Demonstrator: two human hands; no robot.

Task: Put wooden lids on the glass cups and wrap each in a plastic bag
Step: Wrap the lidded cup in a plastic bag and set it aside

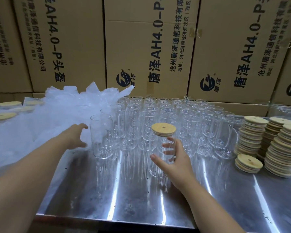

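A wall of brown cardboard boxes (141,39) printed with dark lettering stands behind the work area, close against the far edge of the bench (124,199), whose shiny steel top reflects the light in long streaks. On the left part of the bench lies a wide, crumpled heap of clear plastic bags (57,106); at its far left edge a few cups with wooden tops (9,103) show, partly veiled by the plastic. In the middle and toward the back, a dense block of empty glass cups (175,113) stands upright in rows, touching or nearly touching one another. To the right of the block rise several tall stacks of wooden lids (254,137), with a short stack (248,163) in front of them. Just ahead of the block, the right hand (175,160) grips one glass cup (155,167) from the side, fingers curled round its wall and the thumb on the near side; the cup stands upright and carries a round wooden lid (163,129) with a small hole in it, seated on its rim. The left hand (76,137) is stretched forward over the edge of the bag heap with fingers and thumb spread apart, holding nothing, just left of the nearest empty cup (102,137).
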